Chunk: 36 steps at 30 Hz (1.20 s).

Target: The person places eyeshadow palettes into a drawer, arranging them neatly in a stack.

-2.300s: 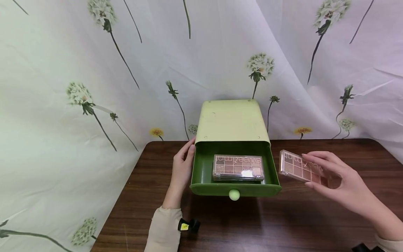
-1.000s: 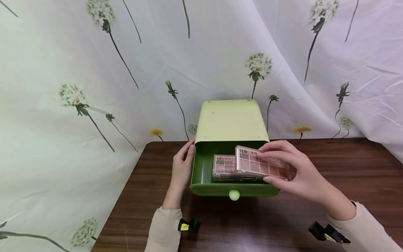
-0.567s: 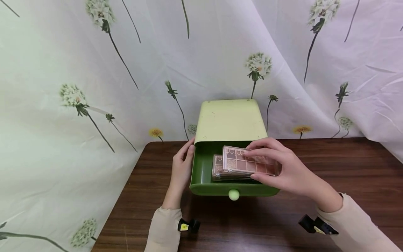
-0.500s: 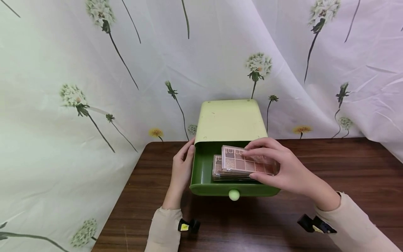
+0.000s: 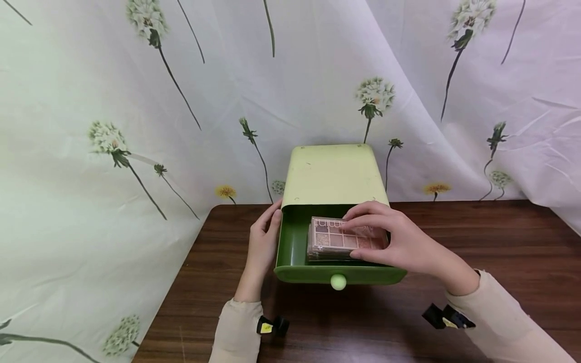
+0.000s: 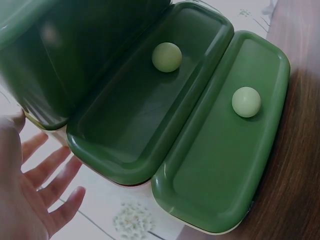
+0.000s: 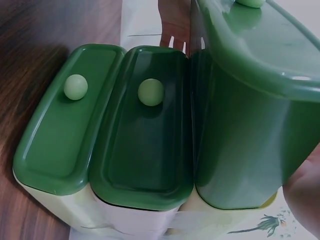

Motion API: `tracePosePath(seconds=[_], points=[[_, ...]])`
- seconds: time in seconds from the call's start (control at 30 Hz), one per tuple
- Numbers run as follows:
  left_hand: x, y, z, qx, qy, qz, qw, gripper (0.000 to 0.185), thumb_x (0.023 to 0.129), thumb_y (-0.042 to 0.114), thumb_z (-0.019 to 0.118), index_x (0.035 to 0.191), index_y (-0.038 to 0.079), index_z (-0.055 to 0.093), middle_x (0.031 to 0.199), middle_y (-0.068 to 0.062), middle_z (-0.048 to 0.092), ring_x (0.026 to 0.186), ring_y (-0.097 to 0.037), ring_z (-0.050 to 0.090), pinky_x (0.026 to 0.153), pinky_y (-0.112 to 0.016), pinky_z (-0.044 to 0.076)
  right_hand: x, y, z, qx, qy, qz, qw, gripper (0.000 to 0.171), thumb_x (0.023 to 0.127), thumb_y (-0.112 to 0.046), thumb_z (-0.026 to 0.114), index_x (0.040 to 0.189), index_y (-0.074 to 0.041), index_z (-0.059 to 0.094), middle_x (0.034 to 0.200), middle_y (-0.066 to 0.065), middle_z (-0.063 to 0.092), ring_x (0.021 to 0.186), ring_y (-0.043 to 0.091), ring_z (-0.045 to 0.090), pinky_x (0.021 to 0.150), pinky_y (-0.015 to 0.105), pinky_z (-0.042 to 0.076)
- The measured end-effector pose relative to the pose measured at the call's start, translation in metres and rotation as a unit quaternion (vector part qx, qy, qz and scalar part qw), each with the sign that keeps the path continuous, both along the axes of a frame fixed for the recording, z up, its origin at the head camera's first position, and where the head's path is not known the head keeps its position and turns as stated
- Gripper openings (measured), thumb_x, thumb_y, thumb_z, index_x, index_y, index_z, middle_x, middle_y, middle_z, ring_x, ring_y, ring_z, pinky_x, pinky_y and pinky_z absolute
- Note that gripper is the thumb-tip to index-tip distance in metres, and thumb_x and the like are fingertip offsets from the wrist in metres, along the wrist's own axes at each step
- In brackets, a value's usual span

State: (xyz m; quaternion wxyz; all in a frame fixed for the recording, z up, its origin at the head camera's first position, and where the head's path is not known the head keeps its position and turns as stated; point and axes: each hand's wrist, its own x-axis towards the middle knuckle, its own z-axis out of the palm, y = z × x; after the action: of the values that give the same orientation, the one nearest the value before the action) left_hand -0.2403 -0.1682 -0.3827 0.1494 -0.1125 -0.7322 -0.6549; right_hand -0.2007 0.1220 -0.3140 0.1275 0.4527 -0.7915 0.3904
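In the head view, my right hand (image 5: 399, 237) holds an eyeshadow palette (image 5: 329, 238) between thumb and fingers. That palette lies flat over other palettes in the pulled-out green top drawer (image 5: 304, 275); how many are beneath is hidden. My left hand (image 5: 263, 239) rests against the left side of the pale yellow-green cabinet (image 5: 336, 174). Its fingers (image 6: 52, 167) look fairly straight and spread in the left wrist view. From the right wrist, only the edge of my right hand (image 7: 306, 192) shows beside the drawer, and the palettes are out of sight.
Below the top drawer, a middle drawer (image 6: 130, 110) and a bottom drawer (image 6: 212, 150) are closed, each with a round knob. The cabinet stands on a dark wooden table (image 5: 454, 242), before a white cloth (image 5: 317, 75) printed with dandelions.
My right hand has carried the palette from right of the cabinet leftward into the drawer and lowered it onto the palettes there. The left hand has stayed at the cabinet's side.
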Motion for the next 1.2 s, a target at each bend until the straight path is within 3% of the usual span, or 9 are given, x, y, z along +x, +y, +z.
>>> tracePosePath(seconds=[0.27, 0.7, 0.83, 0.93, 1.13, 1.2], points=[[0.001, -0.001, -0.001, -0.008, -0.004, 0.006, 0.9999, 0.039, 0.105, 0.033, 0.052, 0.14, 0.018, 0.059, 0.138, 0.001, 0.058, 0.122, -0.017, 0.056, 0.086, -0.026, 0.052, -0.005, -0.002, -0.005, 0.026, -0.029, -0.009, 0.999, 0.037, 0.083, -0.018, 0.083, 0.119, -0.022, 0.073, 0.125, -0.007, 0.057, 0.107, 0.01, 0.054, 0.08, 0.025, 0.046], [-0.001, -0.002, -0.001, -0.009, 0.0, 0.007, 0.9999, 0.04, 0.105, 0.035, 0.051, 0.14, 0.018, 0.059, 0.137, 0.0, 0.059, 0.119, -0.018, 0.058, 0.084, -0.026, 0.053, -0.005, -0.003, -0.004, 0.064, -0.016, -0.026, 0.997, 0.043, 0.081, -0.02, 0.084, 0.122, -0.019, 0.071, 0.129, -0.003, 0.055, 0.112, 0.01, 0.051, 0.084, 0.027, 0.045], [0.0, -0.002, -0.002, -0.006, -0.005, 0.008, 0.9999, 0.04, 0.105, 0.035, 0.051, 0.14, 0.018, 0.059, 0.137, 0.0, 0.059, 0.118, -0.018, 0.058, 0.083, -0.026, 0.053, -0.005, -0.001, -0.005, 0.069, -0.017, -0.023, 0.997, 0.044, 0.082, -0.022, 0.083, 0.124, -0.021, 0.07, 0.131, -0.003, 0.054, 0.105, 0.009, 0.052, 0.079, 0.026, 0.045], [0.0, -0.002, -0.002, -0.008, -0.005, 0.01, 0.9999, 0.04, 0.105, 0.035, 0.051, 0.14, 0.018, 0.059, 0.137, -0.001, 0.059, 0.119, -0.018, 0.058, 0.084, -0.026, 0.053, -0.005, 0.002, -0.005, 0.061, -0.016, -0.018, 0.998, 0.041, 0.085, -0.021, 0.081, 0.124, -0.022, 0.07, 0.133, -0.001, 0.055, 0.1, 0.008, 0.052, 0.074, 0.025, 0.044], [0.0, -0.001, -0.001, -0.014, -0.003, 0.01, 0.9999, 0.04, 0.105, 0.036, 0.051, 0.141, 0.02, 0.059, 0.138, 0.002, 0.058, 0.121, -0.017, 0.056, 0.086, -0.027, 0.052, 0.0, 0.011, -0.006, 0.008, 0.032, -0.044, 0.998, 0.038, 0.085, -0.006, 0.078, 0.12, -0.018, 0.07, 0.131, 0.0, 0.059, 0.121, 0.014, 0.052, 0.094, 0.024, 0.041], [0.0, 0.0, -0.001, -0.016, -0.001, 0.01, 0.9998, 0.04, 0.105, 0.036, 0.051, 0.14, 0.02, 0.059, 0.138, 0.002, 0.058, 0.122, -0.016, 0.056, 0.087, -0.028, 0.052, 0.005, 0.012, -0.008, -0.024, 0.051, -0.049, 0.997, 0.036, 0.085, -0.002, 0.077, 0.118, -0.014, 0.071, 0.128, 0.001, 0.061, 0.12, 0.016, 0.054, 0.096, 0.023, 0.04]])
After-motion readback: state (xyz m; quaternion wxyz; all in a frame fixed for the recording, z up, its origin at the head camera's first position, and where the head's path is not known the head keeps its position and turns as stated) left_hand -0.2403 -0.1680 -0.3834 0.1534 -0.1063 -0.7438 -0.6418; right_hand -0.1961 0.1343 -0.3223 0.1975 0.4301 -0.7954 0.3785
